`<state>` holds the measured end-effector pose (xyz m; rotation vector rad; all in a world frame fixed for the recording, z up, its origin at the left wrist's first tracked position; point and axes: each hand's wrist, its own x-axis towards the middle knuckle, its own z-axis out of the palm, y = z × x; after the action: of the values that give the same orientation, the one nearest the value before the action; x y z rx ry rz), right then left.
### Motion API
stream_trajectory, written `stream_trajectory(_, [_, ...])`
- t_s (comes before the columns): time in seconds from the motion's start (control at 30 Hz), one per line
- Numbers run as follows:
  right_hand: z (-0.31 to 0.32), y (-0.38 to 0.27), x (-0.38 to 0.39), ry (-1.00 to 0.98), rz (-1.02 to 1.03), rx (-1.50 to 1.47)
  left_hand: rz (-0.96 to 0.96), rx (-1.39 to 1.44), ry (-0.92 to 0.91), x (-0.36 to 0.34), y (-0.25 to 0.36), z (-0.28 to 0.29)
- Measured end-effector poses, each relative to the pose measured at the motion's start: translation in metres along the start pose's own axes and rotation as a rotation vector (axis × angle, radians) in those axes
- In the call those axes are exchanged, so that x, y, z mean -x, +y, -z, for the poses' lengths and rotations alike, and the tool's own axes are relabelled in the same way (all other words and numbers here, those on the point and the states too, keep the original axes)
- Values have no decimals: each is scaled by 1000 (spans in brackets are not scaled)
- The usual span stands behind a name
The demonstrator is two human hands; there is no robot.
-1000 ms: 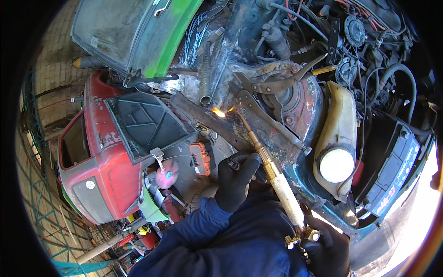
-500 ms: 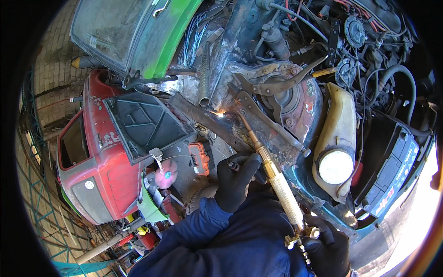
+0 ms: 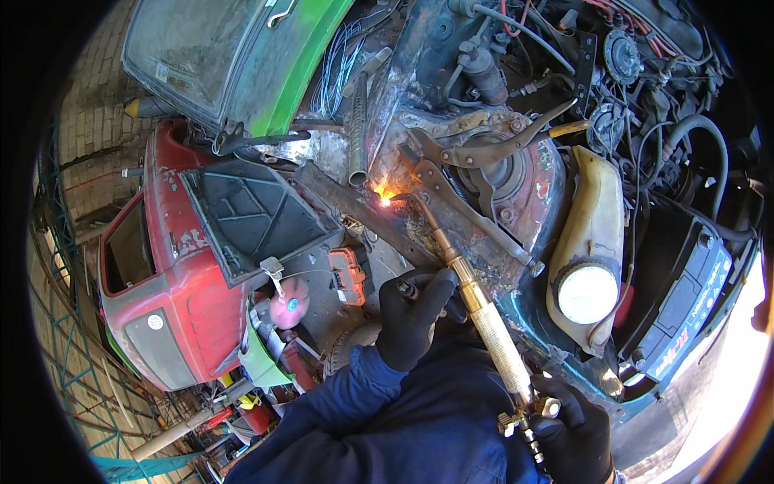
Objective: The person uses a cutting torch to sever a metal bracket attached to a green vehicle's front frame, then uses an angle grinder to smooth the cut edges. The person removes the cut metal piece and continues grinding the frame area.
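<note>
A brass gas torch (image 3: 500,347) lies slantwise before me, its copper neck pointing up and left. At the bent tip, an orange glow with sparks (image 3: 385,194) plays on the metal beside a rusty strip (image 3: 355,206). My left hand (image 3: 415,315), in a black glove, is closed against the torch's front collar; some of its fingers are hidden. My right hand (image 3: 572,431), also gloved, is closed around the torch's rear end by the valve knobs (image 3: 536,411). Locking pliers (image 3: 468,206) are clamped to the bodywork just right of the glow.
A yellowed reservoir with a white cap (image 3: 587,292) and a car battery (image 3: 673,298) stand to the right. A ridged metal tube (image 3: 358,141) lies above the glow. On the left are a red car body (image 3: 173,274), an orange case (image 3: 347,277) and a green door (image 3: 274,89).
The small bright flame spot at the tip has grown into a larger orange glow with sparks. Both hands and the torch stay almost in place.
</note>
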<state>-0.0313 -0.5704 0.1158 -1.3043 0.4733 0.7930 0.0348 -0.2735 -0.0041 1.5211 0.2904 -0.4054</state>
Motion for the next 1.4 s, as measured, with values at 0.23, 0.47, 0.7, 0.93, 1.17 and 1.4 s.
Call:
stream_trajectory(0.23, [1,0,1,-8,-37,-52,-56,-63,15,-1,1,-4])
stream_trajectory(0.47, [2,1,1,-24,-20,-70,-25,-34,125,-4,9,-15])
stream_trajectory(0.7, [2,0,-1,-39,7,-103,-7,-22,142,-6,12,-18])
stream_trajectory(0.93, [4,-2,-2,-49,38,-27,64,26,123,-7,13,-15])
stream_trajectory(1.17, [5,1,-3,-76,12,-78,46,61,129,-7,14,-18])
stream_trajectory(1.4, [5,9,-3,-63,43,-123,69,14,110,-7,12,-13])
